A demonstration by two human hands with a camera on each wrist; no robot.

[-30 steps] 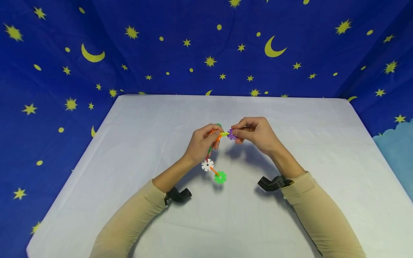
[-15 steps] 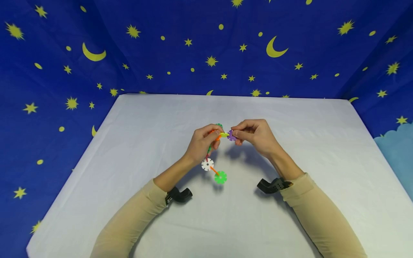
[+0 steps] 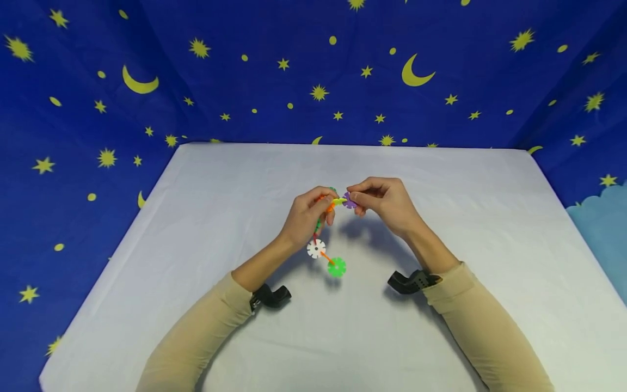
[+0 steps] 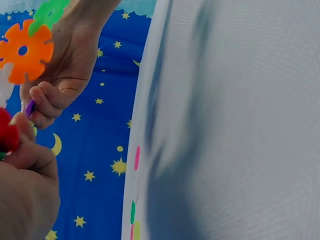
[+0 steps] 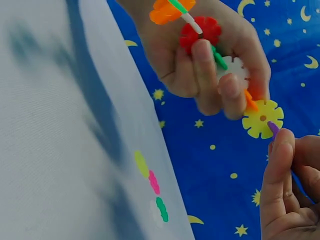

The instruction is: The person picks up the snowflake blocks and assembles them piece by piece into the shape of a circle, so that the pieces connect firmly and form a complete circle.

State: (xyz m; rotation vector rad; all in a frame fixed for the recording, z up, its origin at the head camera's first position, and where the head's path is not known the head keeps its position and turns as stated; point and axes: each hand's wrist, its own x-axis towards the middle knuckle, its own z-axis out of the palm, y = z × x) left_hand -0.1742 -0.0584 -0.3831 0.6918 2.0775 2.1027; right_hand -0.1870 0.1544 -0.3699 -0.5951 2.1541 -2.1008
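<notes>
The disc chain (image 3: pixel 327 258) hangs its green disc (image 3: pixel 338 271) nearest me; from there it slants up-left through a white disc (image 3: pixel 312 249) to the left hand (image 3: pixel 306 216), which pinches it. Beyond, its yellow end disc (image 3: pixel 339 202) points right, nearly edge-on, meeting the purple disc (image 3: pixel 348 201) pinched in the right hand (image 3: pixel 386 198), planes crossed. Over my feed I can't tell whether they interlock. The starry curtain (image 3: pixel 294 32) stands farthest.
</notes>
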